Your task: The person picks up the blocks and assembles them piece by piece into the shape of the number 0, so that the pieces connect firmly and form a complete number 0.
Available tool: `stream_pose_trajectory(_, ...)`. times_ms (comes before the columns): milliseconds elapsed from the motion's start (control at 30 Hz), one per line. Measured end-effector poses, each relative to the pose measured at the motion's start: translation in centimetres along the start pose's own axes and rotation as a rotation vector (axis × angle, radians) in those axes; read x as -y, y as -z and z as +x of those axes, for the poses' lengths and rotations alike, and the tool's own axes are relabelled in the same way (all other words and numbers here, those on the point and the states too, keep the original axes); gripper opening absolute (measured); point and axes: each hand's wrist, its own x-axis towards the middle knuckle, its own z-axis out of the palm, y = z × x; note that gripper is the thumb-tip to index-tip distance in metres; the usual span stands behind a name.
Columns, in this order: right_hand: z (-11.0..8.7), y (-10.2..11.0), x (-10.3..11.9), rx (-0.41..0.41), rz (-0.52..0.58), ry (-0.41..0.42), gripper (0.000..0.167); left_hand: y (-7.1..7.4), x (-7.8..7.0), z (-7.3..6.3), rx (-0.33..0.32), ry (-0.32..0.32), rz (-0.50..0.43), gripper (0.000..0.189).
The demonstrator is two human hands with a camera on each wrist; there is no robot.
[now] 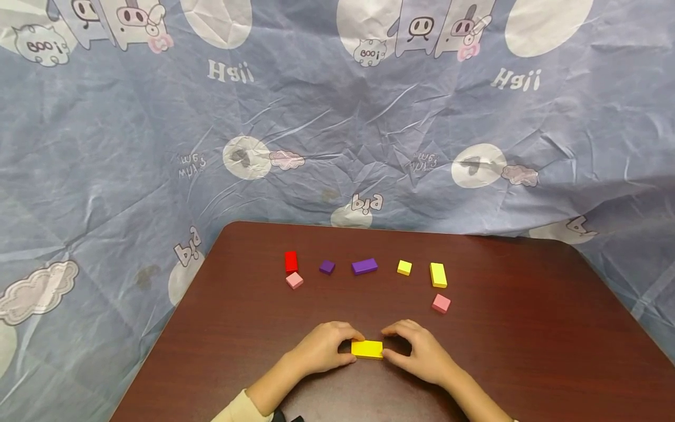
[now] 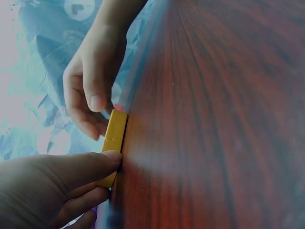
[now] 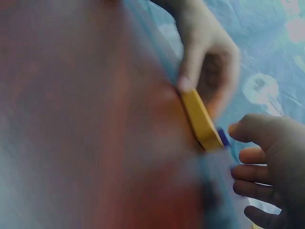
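Observation:
A rectangular yellow block (image 1: 367,350) lies on the dark wooden table near its front. The left hand (image 1: 325,347) pinches the block's left end between thumb and fingers; in the left wrist view its thumb (image 2: 112,156) presses on the side of the yellow block (image 2: 114,131). At the other end is the right hand (image 1: 420,354), its fingers loosely bent and spread. The right wrist view shows a gap between this right hand (image 3: 274,164) and the yellow block (image 3: 201,121).
Farther back on the table (image 1: 237,328) are a red block (image 1: 291,262), a pink block (image 1: 295,281), a small purple block (image 1: 327,267), a long purple block (image 1: 364,266), a small yellow block (image 1: 404,268), a longer yellow block (image 1: 438,275) and another pink block (image 1: 441,303). Patterned cloth (image 1: 327,117) hangs behind.

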Motion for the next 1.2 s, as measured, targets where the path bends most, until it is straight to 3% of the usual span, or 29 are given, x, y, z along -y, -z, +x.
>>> stream_pose_trajectory(400, 0.1, 4.9, -6.2, -0.32, -0.221, -0.224, 0.027, 0.1, 0.2, 0.1, 0.002, 0.003, -0.017, 0.03)
stream_pose_trajectory(500, -0.1, 5.4, -7.3, -0.317, -0.216, -0.277, 0.028, 0.1, 0.2, 0.1, 0.002, 0.002, -0.02, 0.03)
stream_pose_trajectory(733, -0.7, 5.6, -8.5, -0.22, -0.192, -0.399, 0.033, 0.0, 0.2, 0.0, -0.008, -0.011, -0.014, 0.03)
stream_pose_trajectory(1200, -0.8, 5.3, -8.6, -0.238, -0.169, -0.402, 0.034, -0.1, 0.2, -0.1, 0.003, 0.006, -0.018, 0.03)
